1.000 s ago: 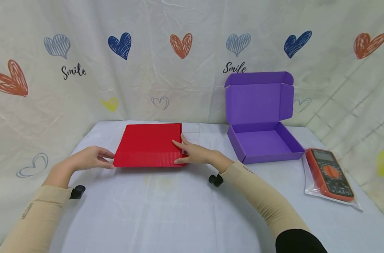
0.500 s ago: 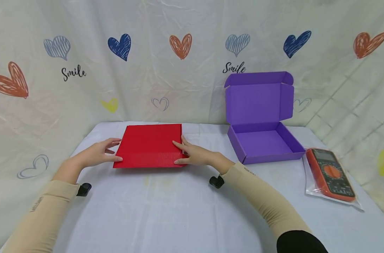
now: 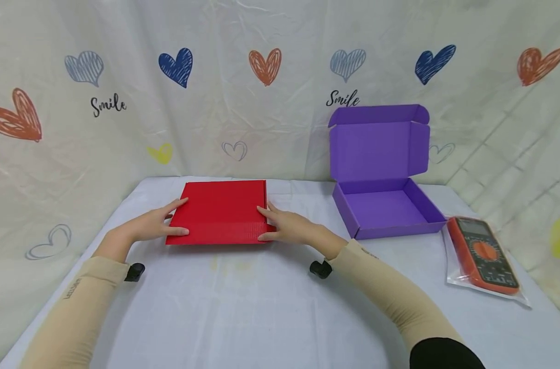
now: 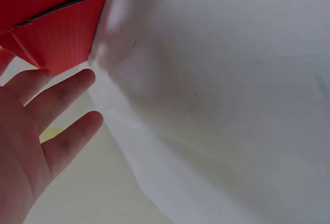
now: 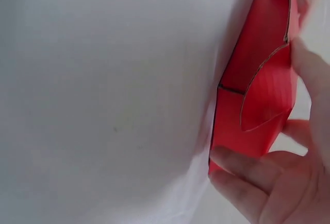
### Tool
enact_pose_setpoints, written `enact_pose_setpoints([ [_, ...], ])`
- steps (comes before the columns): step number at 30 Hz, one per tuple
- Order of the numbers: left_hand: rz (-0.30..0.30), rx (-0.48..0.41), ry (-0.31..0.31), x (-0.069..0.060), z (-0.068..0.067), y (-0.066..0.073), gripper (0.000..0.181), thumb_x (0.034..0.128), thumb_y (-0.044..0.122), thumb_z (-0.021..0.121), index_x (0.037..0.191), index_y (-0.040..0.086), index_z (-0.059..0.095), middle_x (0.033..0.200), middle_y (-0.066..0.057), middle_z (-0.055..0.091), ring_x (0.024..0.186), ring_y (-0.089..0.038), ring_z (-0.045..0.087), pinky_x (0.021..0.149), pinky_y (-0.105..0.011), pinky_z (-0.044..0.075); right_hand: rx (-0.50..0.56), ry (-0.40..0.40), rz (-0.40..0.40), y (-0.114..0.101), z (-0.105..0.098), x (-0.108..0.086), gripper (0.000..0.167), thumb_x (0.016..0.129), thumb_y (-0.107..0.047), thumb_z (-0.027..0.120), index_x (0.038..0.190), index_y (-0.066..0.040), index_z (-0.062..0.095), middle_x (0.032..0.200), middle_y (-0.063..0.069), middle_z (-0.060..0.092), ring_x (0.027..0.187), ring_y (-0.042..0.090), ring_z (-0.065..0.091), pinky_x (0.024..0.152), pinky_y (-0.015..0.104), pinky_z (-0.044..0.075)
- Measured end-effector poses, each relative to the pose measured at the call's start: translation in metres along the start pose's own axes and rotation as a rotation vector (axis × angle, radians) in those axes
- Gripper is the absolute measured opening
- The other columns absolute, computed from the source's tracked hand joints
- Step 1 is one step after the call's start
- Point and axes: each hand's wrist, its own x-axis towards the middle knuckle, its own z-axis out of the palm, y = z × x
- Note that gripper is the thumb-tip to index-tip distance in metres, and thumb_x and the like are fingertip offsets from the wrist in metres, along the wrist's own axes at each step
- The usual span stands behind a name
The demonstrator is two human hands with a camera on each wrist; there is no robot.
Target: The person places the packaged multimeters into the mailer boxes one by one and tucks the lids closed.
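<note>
A flat red cardboard box [image 3: 222, 205] lies on the white-covered table, its lid covering the top. My left hand [image 3: 150, 224] is at the box's left edge, thumb and a finger extended over the lid. In the left wrist view, several fingers of that hand [image 4: 49, 110] spread apart near the box's end wall [image 4: 67, 38]. At the right edge my right hand [image 3: 291, 226] touches the lid with thumb and finger stretched out. The right wrist view shows its fingers [image 5: 245, 175] against the end wall, beside a rounded red tab [image 5: 268, 90] sticking out.
An open purple cardboard box [image 3: 390, 207] stands at the back right with its lid [image 3: 371, 148] upright. To its right lies an orange and black multimeter [image 3: 484, 253] in a clear plastic bag. A white curtain [image 3: 280, 123] printed with hearts hangs behind the table.
My left hand has moved to the right and onto the red box's left edge, its thumb and finger now over the lid. The right hand and the box have hardly moved.
</note>
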Motion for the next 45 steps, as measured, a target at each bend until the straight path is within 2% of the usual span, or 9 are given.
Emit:
enact_pose_setpoints([
  [3,-0.006,-0.025,-0.009,0.001,0.001,-0.003,0.104,0.0906,0.052,0.074,0.166,0.014,0.012,0.165,-0.027,0.016,0.142,-0.053,0.033,0.11,-0.066,0.035,-0.042,0.043,0.003,-0.002,0.0,-0.007,0.09,0.091,-0.045,0.078,0.162,-0.015,0.032,0.154,0.013,0.049,0.109,0.023,0.067,0.085,0.036,0.054],
  [6,-0.007,-0.041,-0.006,0.001,0.002,-0.005,0.104,0.0904,0.051,0.074,0.166,0.013,0.013,0.164,-0.028,0.019,0.142,-0.052,0.033,0.11,-0.066,0.035,-0.079,0.068,0.023,-0.002,0.0,-0.012,0.094,0.084,-0.044,0.085,0.161,-0.019,0.037,0.133,0.007,0.067,0.074,0.014,0.059,0.061,0.029,0.046],
  [8,-0.008,-0.041,-0.003,0.0,0.002,-0.006,0.104,0.0901,0.051,0.075,0.165,0.013,0.014,0.163,-0.028,0.02,0.142,-0.052,0.033,0.11,-0.065,0.036,-0.094,0.079,0.038,-0.002,0.001,-0.014,0.095,0.081,-0.042,0.088,0.16,-0.022,0.039,0.124,0.006,0.071,0.067,0.015,0.054,0.054,0.026,0.038],
  [15,-0.013,-0.032,-0.005,0.003,0.001,-0.004,0.105,0.0895,0.052,0.075,0.166,0.013,0.014,0.162,-0.029,0.024,0.141,-0.051,0.034,0.11,-0.065,0.037,-0.145,0.165,0.042,-0.002,0.006,-0.015,0.08,0.082,-0.032,0.089,0.15,-0.018,0.05,0.109,0.003,0.071,0.087,0.016,0.067,0.061,0.029,0.052],
  [19,-0.013,-0.019,-0.006,0.003,0.001,-0.003,0.107,0.0891,0.052,0.075,0.166,0.012,0.013,0.161,-0.03,0.026,0.141,-0.051,0.035,0.109,-0.063,0.038,-0.161,0.184,0.049,-0.003,0.01,-0.014,0.07,0.08,-0.033,0.09,0.136,-0.012,0.054,0.103,0.004,0.065,0.075,0.015,0.062,0.059,0.031,0.051],
  [26,-0.017,-0.01,-0.013,0.0,0.003,-0.003,0.107,0.0895,0.053,0.075,0.165,0.01,0.012,0.16,-0.031,0.026,0.141,-0.052,0.035,0.109,-0.063,0.039,-0.225,0.188,0.023,-0.002,0.016,-0.014,0.048,0.083,-0.037,0.087,0.117,-0.013,0.062,0.102,0.003,0.058,0.068,0.012,0.055,0.055,0.029,0.048],
  [34,-0.019,-0.005,-0.057,0.001,0.002,-0.001,0.113,0.0901,0.051,0.074,0.165,0.01,0.001,0.162,-0.033,0.018,0.142,-0.054,0.027,0.11,-0.066,0.035,-0.246,0.211,0.009,-0.006,0.015,-0.015,0.044,0.084,-0.037,0.087,0.116,-0.012,0.072,0.101,0.001,0.059,0.072,0.011,0.059,0.057,0.03,0.051],
  [39,-0.012,-0.01,-0.103,0.004,0.006,0.003,0.118,0.091,0.051,0.073,0.163,0.009,-0.01,0.164,-0.033,0.006,0.145,-0.053,0.018,0.114,-0.068,0.026,-0.272,0.185,0.028,-0.01,0.013,-0.015,0.047,0.083,-0.041,0.086,0.119,-0.012,0.076,0.094,-0.002,0.06,0.072,0.011,0.059,0.058,0.03,0.05],
  [45,-0.005,-0.004,-0.106,0.004,0.007,0.004,0.118,0.0919,0.05,0.073,0.163,0.008,-0.012,0.164,-0.034,0.005,0.146,-0.054,0.017,0.115,-0.069,0.021,-0.279,0.14,0.049,-0.011,0.014,-0.014,0.051,0.085,-0.044,0.084,0.124,-0.013,0.075,0.088,-0.004,0.06,0.072,0.009,0.058,0.057,0.029,0.05],
])
